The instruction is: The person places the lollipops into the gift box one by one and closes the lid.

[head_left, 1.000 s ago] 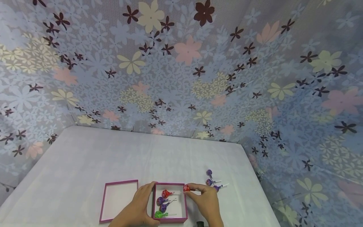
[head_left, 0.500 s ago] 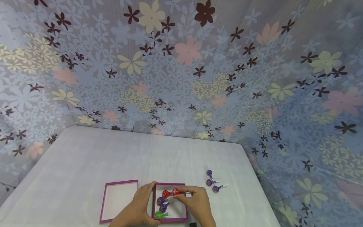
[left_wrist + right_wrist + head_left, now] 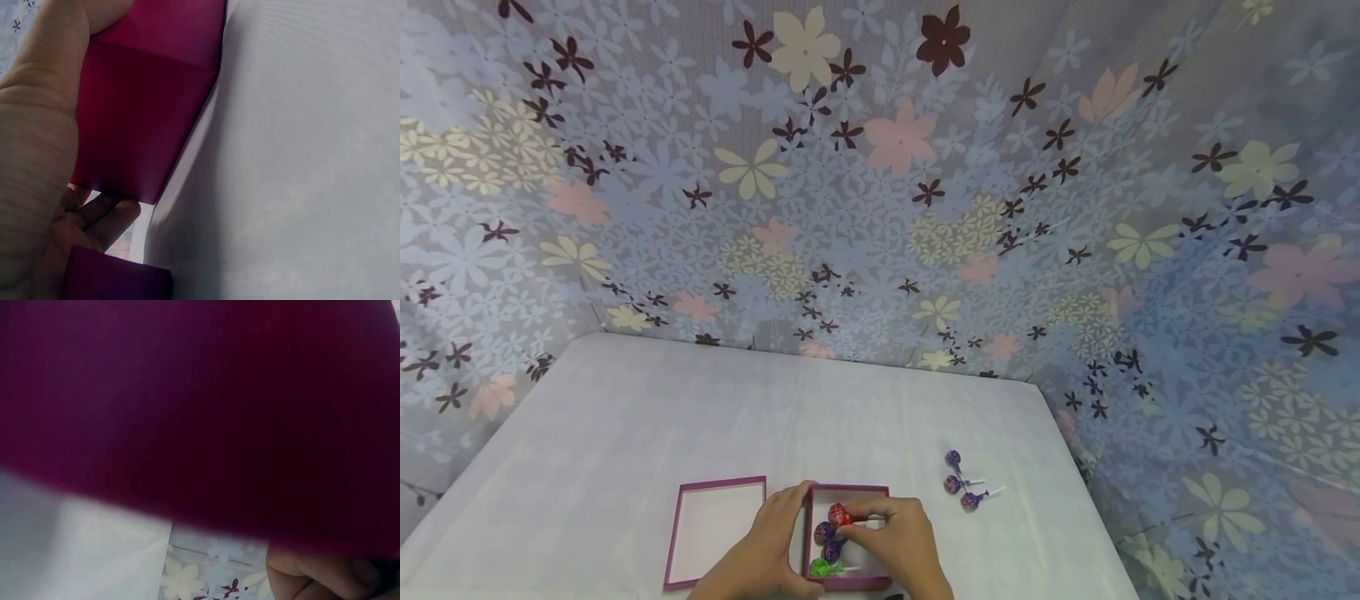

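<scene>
An uncovered magenta-rimmed box [image 3: 853,584] with a white inside stands at the table's front. My left hand [image 3: 767,542] grips its left side, thumb at the near corner and fingers round the far one. In the left wrist view the box's magenta outer walls [image 3: 137,119] lie between thumb and fingers. My right hand [image 3: 902,537] reaches over the right rim and pinches a red lollipop [image 3: 838,514] at the box's back left; another red one there is mostly hidden. Below it in the box lie two purple lollipops [image 3: 831,552] and a green lollipop [image 3: 822,568].
To the left lies the shallow lid [image 3: 711,533], white inside facing up. Three purple lollipops [image 3: 971,501] lie on the white tablecloth [image 3: 775,408] right of the box. A floral curtain [image 3: 880,208] hangs behind the table. The box wall [image 3: 187,394] fills most of the right wrist view.
My right hand has moved left, carrying the red lollipop from the box's right rim to the red one inside at the back left. The left hand has kept its hold on the box.
</scene>
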A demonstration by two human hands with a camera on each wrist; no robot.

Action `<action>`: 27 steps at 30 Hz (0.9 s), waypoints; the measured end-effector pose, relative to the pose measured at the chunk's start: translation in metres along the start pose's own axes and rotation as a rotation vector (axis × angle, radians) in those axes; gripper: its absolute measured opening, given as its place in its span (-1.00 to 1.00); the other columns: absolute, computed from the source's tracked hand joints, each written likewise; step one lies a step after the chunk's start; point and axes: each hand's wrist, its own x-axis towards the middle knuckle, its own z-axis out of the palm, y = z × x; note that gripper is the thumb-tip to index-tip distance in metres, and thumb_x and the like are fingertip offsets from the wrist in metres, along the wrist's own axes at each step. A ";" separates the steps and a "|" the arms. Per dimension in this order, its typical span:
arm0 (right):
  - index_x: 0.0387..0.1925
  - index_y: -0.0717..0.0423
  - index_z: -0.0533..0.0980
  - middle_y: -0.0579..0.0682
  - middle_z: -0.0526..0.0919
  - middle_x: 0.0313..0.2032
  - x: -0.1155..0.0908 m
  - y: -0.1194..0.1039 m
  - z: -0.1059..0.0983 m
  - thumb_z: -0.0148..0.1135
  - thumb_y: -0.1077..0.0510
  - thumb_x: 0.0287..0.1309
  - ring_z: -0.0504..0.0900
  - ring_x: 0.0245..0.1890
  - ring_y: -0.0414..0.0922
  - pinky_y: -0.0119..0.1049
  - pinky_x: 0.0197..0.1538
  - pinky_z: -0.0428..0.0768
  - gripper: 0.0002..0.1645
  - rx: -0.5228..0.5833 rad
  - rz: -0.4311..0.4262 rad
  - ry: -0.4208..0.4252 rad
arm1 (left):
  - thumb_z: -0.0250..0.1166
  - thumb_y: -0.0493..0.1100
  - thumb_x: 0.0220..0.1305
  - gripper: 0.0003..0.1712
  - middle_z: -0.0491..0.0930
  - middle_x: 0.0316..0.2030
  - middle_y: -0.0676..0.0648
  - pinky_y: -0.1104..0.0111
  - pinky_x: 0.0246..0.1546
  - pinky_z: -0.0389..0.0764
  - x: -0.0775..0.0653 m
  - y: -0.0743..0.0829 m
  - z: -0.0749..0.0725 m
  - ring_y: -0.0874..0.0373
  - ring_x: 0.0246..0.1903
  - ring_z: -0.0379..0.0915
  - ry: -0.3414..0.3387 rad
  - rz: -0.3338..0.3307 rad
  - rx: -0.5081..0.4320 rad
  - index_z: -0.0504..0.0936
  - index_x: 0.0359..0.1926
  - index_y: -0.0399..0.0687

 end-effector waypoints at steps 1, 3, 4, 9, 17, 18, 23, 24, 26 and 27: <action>-0.33 -0.29 0.79 -0.39 0.78 -0.29 0.000 0.000 0.001 0.62 -0.16 -0.22 0.74 -0.19 -0.30 -0.30 -0.01 0.69 -0.70 0.001 -0.002 -0.005 | 0.57 0.48 -0.33 0.60 0.25 0.38 -0.34 -0.37 0.32 0.14 0.000 0.000 0.000 -0.39 0.36 0.13 0.000 0.001 -0.003 0.04 0.49 -0.42; -0.33 -0.28 0.79 -0.39 0.78 -0.29 -0.001 -0.001 0.004 0.62 -0.17 -0.21 0.74 -0.19 -0.30 -0.25 -0.02 0.70 -0.70 -0.002 -0.006 -0.021 | 0.57 0.48 -0.33 0.60 0.25 0.38 -0.35 -0.39 0.31 0.13 -0.001 -0.001 0.001 -0.40 0.35 0.13 -0.001 0.005 -0.005 0.03 0.49 -0.44; -0.33 -0.28 0.79 -0.38 0.78 -0.29 -0.001 -0.001 0.005 0.62 -0.16 -0.21 0.74 -0.20 -0.30 -0.23 -0.03 0.70 -0.70 -0.010 -0.013 -0.026 | 0.57 0.48 -0.32 0.60 0.24 0.37 -0.36 -0.39 0.31 0.13 -0.001 -0.001 0.000 -0.41 0.35 0.12 -0.003 0.007 -0.008 0.03 0.49 -0.44; -0.33 -0.30 0.79 -0.39 0.78 -0.30 -0.002 0.000 0.009 0.62 -0.15 -0.20 0.74 -0.22 -0.32 -0.26 -0.09 0.71 -0.72 -0.069 -0.017 -0.042 | 0.57 0.48 -0.31 0.60 0.24 0.38 -0.40 -0.41 0.28 0.16 -0.001 -0.002 0.001 -0.44 0.34 0.13 -0.005 0.021 0.015 0.02 0.49 -0.46; -0.34 -0.34 0.79 -0.39 0.78 -0.36 -0.004 0.002 0.007 0.63 -0.17 -0.22 0.73 -0.27 -0.32 -0.34 -0.19 0.67 -0.72 -0.213 -0.021 -0.050 | 0.58 0.46 -0.32 0.60 0.24 0.38 -0.39 -0.41 0.30 0.13 0.000 -0.002 0.001 -0.44 0.35 0.12 -0.002 0.009 -0.008 0.03 0.48 -0.47; -0.35 -0.33 0.79 -0.38 0.78 -0.37 -0.005 0.002 0.006 0.63 -0.17 -0.22 0.73 -0.27 -0.31 -0.32 -0.18 0.67 -0.72 -0.227 -0.026 -0.054 | 0.58 0.46 -0.32 0.60 0.24 0.38 -0.39 -0.41 0.30 0.12 0.000 -0.002 0.001 -0.44 0.36 0.11 -0.004 0.005 -0.008 0.03 0.49 -0.46; -0.37 -0.31 0.79 -0.39 0.77 -0.42 -0.007 0.004 0.007 0.63 -0.16 -0.22 0.72 -0.30 -0.33 -0.29 -0.19 0.68 -0.73 -0.263 -0.039 -0.080 | 0.59 0.46 -0.33 0.60 0.22 0.40 -0.38 -0.40 0.31 0.13 -0.001 0.000 0.001 -0.44 0.37 0.10 -0.003 -0.016 -0.008 0.02 0.50 -0.42; -0.36 -0.31 0.78 -0.40 0.77 -0.42 -0.007 0.004 0.007 0.63 -0.15 -0.21 0.72 -0.31 -0.34 -0.29 -0.19 0.68 -0.74 -0.272 -0.041 -0.084 | 0.59 0.45 -0.33 0.60 0.22 0.39 -0.38 -0.40 0.31 0.14 -0.001 0.000 0.001 -0.44 0.37 0.10 -0.002 -0.014 -0.008 0.03 0.50 -0.42; -0.37 -0.32 0.78 -0.41 0.76 -0.44 -0.007 0.005 0.008 0.63 -0.15 -0.21 0.71 -0.33 -0.36 -0.28 -0.19 0.68 -0.74 -0.291 -0.043 -0.092 | 0.59 0.45 -0.31 0.58 0.23 0.39 -0.38 -0.40 0.30 0.14 -0.001 0.000 0.001 -0.44 0.36 0.10 -0.002 -0.008 -0.004 0.03 0.50 -0.42; -0.37 -0.32 0.78 -0.41 0.76 -0.44 -0.007 0.006 0.008 0.63 -0.15 -0.20 0.70 -0.34 -0.37 -0.28 -0.19 0.67 -0.75 -0.297 -0.042 -0.095 | 0.59 0.44 -0.31 0.58 0.23 0.39 -0.39 -0.40 0.30 0.14 -0.001 0.000 0.001 -0.44 0.36 0.11 -0.002 -0.003 -0.004 0.03 0.49 -0.43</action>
